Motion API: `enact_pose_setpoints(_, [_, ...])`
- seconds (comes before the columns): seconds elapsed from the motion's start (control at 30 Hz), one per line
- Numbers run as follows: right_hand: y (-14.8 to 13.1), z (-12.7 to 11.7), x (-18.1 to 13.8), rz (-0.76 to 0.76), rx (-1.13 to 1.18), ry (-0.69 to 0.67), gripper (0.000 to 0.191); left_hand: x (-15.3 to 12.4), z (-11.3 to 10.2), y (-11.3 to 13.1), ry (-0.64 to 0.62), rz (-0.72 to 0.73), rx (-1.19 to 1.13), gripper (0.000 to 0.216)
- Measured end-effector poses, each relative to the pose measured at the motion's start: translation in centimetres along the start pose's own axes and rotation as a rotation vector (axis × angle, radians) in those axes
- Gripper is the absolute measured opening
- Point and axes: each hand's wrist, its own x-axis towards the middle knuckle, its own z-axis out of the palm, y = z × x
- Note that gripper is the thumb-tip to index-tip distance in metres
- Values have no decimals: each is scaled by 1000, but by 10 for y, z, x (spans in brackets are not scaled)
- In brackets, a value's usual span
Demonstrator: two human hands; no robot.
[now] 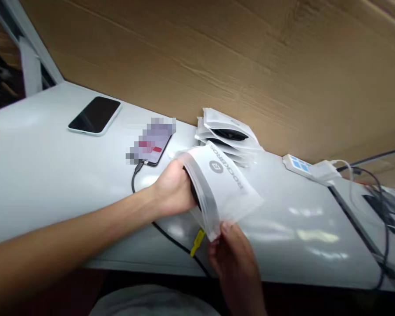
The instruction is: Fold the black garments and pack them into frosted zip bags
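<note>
My left hand [176, 188] reaches into the mouth of a translucent white zip bag [225, 184] printed "ROCKBROS". Its fingers are hidden inside, so their grip does not show. Along the palm, a dark edge of a black item [193, 188] shows in the bag's opening; its kind cannot be made out. With thumb and fingers, my right hand [233, 254] pinches the bag's near corner at the opening. Just behind lies a stack of similar bags [230, 127], with black contents showing in the upper ones.
A phone with a dark screen [95, 115] lies at the left on the white table [36, 175]. Nearer is a lit phone [154, 140], plugged into a black cable [171, 239] with a yellow tag [197, 242]. A power strip [299, 164] stands against the cardboard [217, 57].
</note>
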Motion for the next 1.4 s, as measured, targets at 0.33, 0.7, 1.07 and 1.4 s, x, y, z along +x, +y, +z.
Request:
enact_pose_setpoints(0.33, [-7,-47,23,-249,-112,142,27,-8,-2,-2,-92,-251,786,46])
enact_pose_setpoints(0.7, [-16,-80,34,-982,-1021,313,51,-12,-3,-2,-135,623,1598,26])
enact_pose_setpoints(1.07, [-27,-82,67,-1177,-1393,155,13,10,-29,1,-73,931,2232,9])
enact_pose_setpoints(1.4, [-43,-98,60,-1374,-1077,307,21,2,-18,-14,-71,1257,1824,11])
